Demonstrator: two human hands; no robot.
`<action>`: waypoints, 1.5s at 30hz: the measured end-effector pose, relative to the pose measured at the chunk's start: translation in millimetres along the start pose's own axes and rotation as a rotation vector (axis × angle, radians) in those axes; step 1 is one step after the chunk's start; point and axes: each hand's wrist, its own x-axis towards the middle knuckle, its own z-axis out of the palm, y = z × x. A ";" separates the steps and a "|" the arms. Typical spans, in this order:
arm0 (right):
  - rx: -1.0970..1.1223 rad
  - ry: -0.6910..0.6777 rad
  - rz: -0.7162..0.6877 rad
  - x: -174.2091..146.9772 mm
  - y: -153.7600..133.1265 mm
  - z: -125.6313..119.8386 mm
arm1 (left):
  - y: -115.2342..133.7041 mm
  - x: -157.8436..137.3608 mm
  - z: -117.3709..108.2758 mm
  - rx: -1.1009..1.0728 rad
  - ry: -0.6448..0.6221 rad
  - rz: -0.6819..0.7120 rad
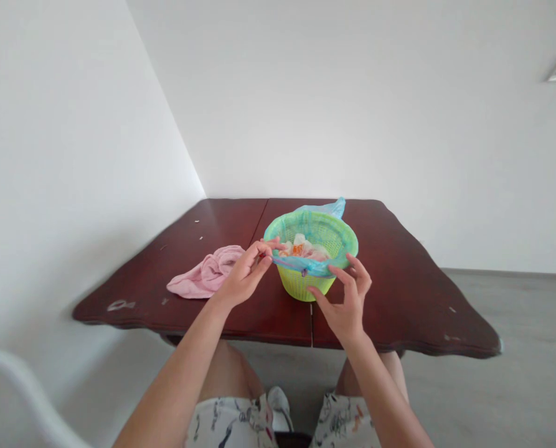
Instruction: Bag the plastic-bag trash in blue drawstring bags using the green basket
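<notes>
A yellow-green plastic basket (301,290) with slotted walls stands on the table, lined with a thin blue plastic bag (322,269) folded over its rim. Crumpled white, pink and orange scraps (306,249) lie inside. At the left of the rim, my left hand (249,269) pinches the bag's edge between thumb and fingers. My right hand (347,298) is at the front right of the basket with thumb and fingers spread, its fingertips against the rim and the bag. A pink cloth (207,274) lies bunched beside my left hand.
The dark red wooden table (399,298) has wavy edges and a seam down its middle. Small white specks dot its left part. White walls (278,99) stand behind and to the left. My knees are under the front edge.
</notes>
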 end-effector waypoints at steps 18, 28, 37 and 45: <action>0.825 -0.135 1.101 21.6 71.6 -0.7 | -58.4 -25.9 9.6 -0.030 0.260 -0.052; 0.937 -0.307 1.120 30.4 55.3 -28.2 | -38.8 -29.7 15.5 0.311 0.255 0.001; 1.210 -0.131 1.257 50.8 56.4 -44.2 | -20.4 -18.0 -3.1 0.366 0.213 0.051; 1.164 -0.239 1.160 81.3 41.6 -52.5 | -16.1 -5.6 -6.6 0.342 0.260 0.097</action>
